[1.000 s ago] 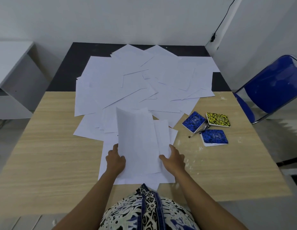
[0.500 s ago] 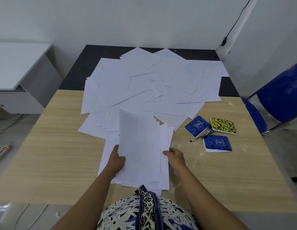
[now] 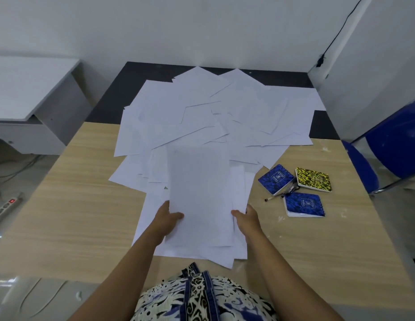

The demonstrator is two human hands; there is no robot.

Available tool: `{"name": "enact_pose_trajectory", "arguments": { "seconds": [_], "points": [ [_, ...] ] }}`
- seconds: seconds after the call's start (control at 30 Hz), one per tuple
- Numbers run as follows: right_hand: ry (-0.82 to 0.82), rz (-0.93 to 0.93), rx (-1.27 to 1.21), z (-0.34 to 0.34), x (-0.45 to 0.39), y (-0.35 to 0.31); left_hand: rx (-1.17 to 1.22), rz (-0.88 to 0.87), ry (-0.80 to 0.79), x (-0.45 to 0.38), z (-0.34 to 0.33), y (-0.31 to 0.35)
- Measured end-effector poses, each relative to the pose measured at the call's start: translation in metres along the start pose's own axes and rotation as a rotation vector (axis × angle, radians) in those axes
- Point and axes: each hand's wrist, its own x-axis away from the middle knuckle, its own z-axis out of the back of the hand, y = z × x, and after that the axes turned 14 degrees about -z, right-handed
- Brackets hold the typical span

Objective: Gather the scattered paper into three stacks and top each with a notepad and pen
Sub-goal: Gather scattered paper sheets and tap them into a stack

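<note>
We grip a sheaf (image 3: 199, 195) by its near end, left hand (image 3: 167, 216) and right hand (image 3: 247, 218) each pinching a side edge; its long axis runs 6 to 12. The loose paper (image 3: 215, 117) lies at 12, the notepads (image 3: 294, 188) and pens (image 3: 280, 194) at 2, nearer the right hand.

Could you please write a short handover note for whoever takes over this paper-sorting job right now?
Left hand grips the left edge of a small bundle of sheets; right hand grips its right edge, thumbs on top.
The bundle is held over the near end of the scattered paper, which covers the middle and far side of the wooden table.
Two blue notepads and a yellow notepad lie together to the right, with pens between them.
Done: first bundle partly gathered, edges uneven.
Left: finish all three stacks, then top each with a notepad and pen.
</note>
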Motion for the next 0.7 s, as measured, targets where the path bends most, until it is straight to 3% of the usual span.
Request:
{"name": "enact_pose_trajectory", "arguments": {
  "seconds": [0.13,0.3,0.43,0.57,0.7],
  "points": [
    [0.021,-0.026,0.044,-0.013,-0.001,-0.002,-0.086,0.098,-0.113,-0.015,0.011,-0.006],
    [0.079,0.024,0.021,-0.025,0.000,-0.022,-0.169,0.008,-0.204,-0.027,0.021,0.000],
    [0.107,0.028,0.120,-0.042,0.001,-0.023,-0.396,-0.101,-0.316,-0.038,0.031,-0.005],
    [0.138,0.001,0.200,-0.049,0.000,-0.019,-0.552,-0.098,-0.315,-0.050,0.036,-0.010],
    [0.164,-0.046,0.243,-0.051,-0.002,-0.015,-0.850,-0.047,-0.247,-0.055,0.037,-0.013]
  ]
}}
